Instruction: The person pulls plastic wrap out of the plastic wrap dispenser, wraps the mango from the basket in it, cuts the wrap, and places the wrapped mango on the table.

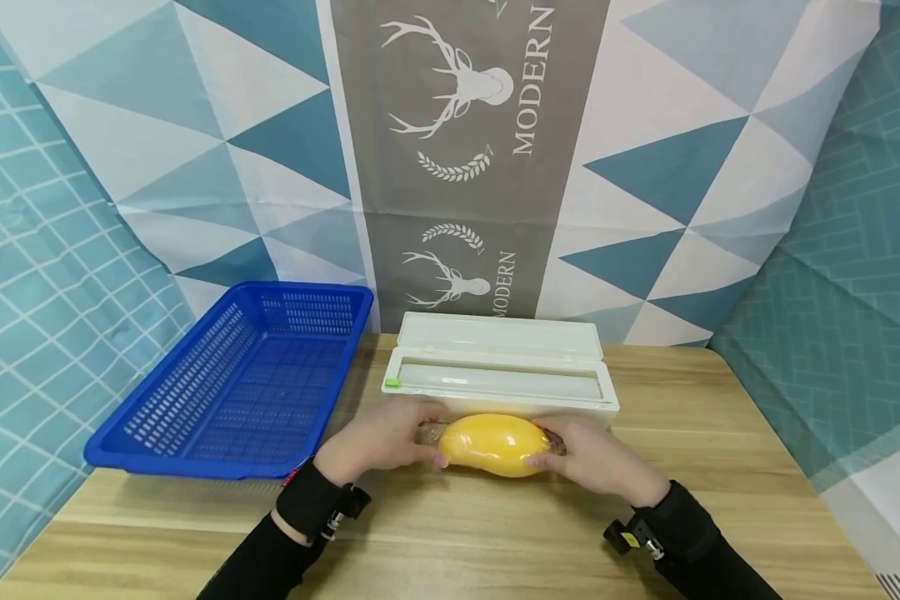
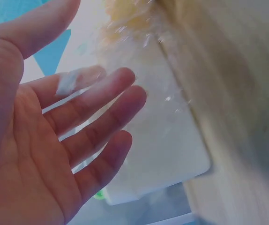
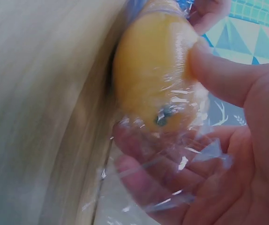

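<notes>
A yellow, mango-shaped fruit (image 1: 495, 444) wrapped in clear cling film (image 3: 181, 161) is between both hands, in front of a white cling film dispenser (image 1: 495, 406). At its left end is my left hand (image 1: 384, 435); in the left wrist view its fingers (image 2: 101, 115) are spread and nearly straight, beside loose film. My right hand (image 1: 596, 454) holds the right end, thumb on the fruit and fingers behind the loose film. A green spot shows through the wrap at that end in the right wrist view.
The dispenser's lid (image 1: 498, 336) stands raised at the back, with a film roll (image 1: 495, 379) inside and a green slider (image 1: 393, 383) at its left. A blue plastic basket (image 1: 195, 464) stands on the left of the wooden table (image 1: 457, 550). Patterned sheets (image 1: 465, 200) hang behind.
</notes>
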`<action>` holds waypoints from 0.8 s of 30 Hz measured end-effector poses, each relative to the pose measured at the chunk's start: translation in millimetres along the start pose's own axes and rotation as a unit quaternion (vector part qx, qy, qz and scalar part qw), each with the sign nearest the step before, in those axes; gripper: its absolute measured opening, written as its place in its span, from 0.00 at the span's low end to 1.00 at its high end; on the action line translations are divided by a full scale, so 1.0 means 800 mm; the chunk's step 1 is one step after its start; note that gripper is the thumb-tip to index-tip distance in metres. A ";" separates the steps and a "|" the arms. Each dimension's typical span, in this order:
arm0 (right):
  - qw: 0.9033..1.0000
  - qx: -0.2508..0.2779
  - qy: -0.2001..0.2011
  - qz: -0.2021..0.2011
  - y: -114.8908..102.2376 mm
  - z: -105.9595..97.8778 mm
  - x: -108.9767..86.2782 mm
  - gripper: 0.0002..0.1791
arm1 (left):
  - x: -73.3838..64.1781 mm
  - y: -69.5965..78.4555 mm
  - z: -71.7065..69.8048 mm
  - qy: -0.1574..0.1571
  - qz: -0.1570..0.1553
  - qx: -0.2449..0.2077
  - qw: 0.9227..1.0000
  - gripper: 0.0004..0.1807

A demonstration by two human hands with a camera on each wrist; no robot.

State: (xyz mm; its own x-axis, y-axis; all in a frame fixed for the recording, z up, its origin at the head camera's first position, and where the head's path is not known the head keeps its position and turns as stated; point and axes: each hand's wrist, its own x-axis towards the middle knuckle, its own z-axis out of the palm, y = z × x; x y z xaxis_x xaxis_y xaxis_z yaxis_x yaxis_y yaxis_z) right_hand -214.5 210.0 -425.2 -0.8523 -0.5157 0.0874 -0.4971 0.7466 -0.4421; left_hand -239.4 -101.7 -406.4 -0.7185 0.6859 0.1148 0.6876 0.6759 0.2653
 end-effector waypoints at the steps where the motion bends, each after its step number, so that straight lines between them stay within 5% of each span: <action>1: 1.000 -0.002 0.001 0.000 -0.001 -0.001 -0.001 0.35 | 0.000 0.001 -0.003 0.004 0.000 0.001 1.000 0.33; 8: 0.999 -0.028 0.022 -0.011 -0.007 -0.005 -0.004 0.40 | -0.001 0.005 -0.011 0.020 -0.001 0.020 1.000 0.26; 13: 0.999 -0.039 0.033 -0.013 -0.008 -0.007 -0.005 0.37 | -0.003 0.005 -0.017 0.060 -0.049 0.056 0.995 0.22; 19: 0.995 -0.078 0.056 -0.021 -0.009 -0.008 -0.006 0.33 | -0.003 0.000 -0.022 0.170 -0.131 0.068 0.974 0.12; 24: 0.995 -0.079 0.058 -0.016 -0.011 -0.009 -0.006 0.32 | -0.002 -0.009 -0.021 0.232 -0.179 0.039 0.955 0.23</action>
State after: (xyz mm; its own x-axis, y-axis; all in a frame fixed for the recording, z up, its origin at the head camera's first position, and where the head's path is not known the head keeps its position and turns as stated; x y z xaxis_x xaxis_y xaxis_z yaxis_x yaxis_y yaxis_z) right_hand -207.3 208.9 -415.7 -0.8436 -0.4960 0.2058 -0.5367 0.7918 -0.2917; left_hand -244.8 -112.2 -392.4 -0.8660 0.2260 0.4460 0.3817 0.8750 0.2977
